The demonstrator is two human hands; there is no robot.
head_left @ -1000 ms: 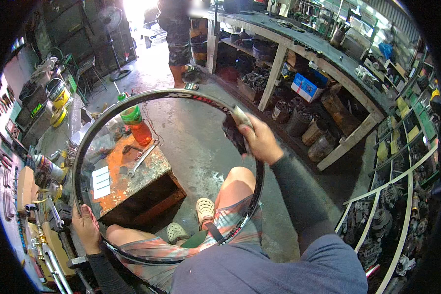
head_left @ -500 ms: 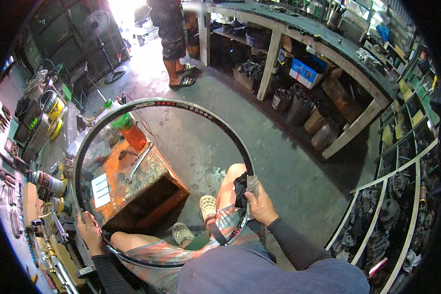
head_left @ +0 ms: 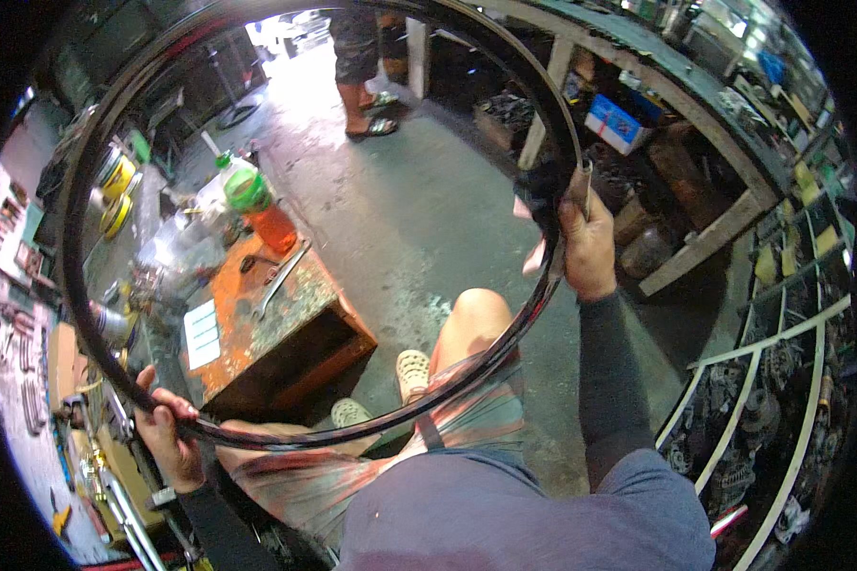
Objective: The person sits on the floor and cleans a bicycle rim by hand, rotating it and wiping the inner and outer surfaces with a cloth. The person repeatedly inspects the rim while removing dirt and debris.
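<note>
I hold a bare black bicycle rim (head_left: 402, 413) with no spokes, raised and tilted in front of me. My left hand (head_left: 169, 433) is closed on its lower left part, thumb toward me. At the right side of the rim, my right hand (head_left: 590, 249) is closed round it. A greyish strip (head_left: 586, 175) sticks up from that grip along the rim. Dark cloth-like material (head_left: 539, 195) bunches on the inner side by the right fingers, with something pinkish below it. Blur hides what these pieces are.
Ahead at left, an orange worn box (head_left: 286, 285) carries a wrench (head_left: 282, 281), a paper sheet (head_left: 202, 335) and a bottle of orange liquid (head_left: 274, 228). A person (head_left: 356, 71) stands beyond. A workbench (head_left: 676, 143) and part-filled racks (head_left: 752, 419) line the right; tools crowd the left.
The rim has risen toward me and looks larger, its far edge now near the top of view. My right hand has moved up and right; my left has shifted slightly.
</note>
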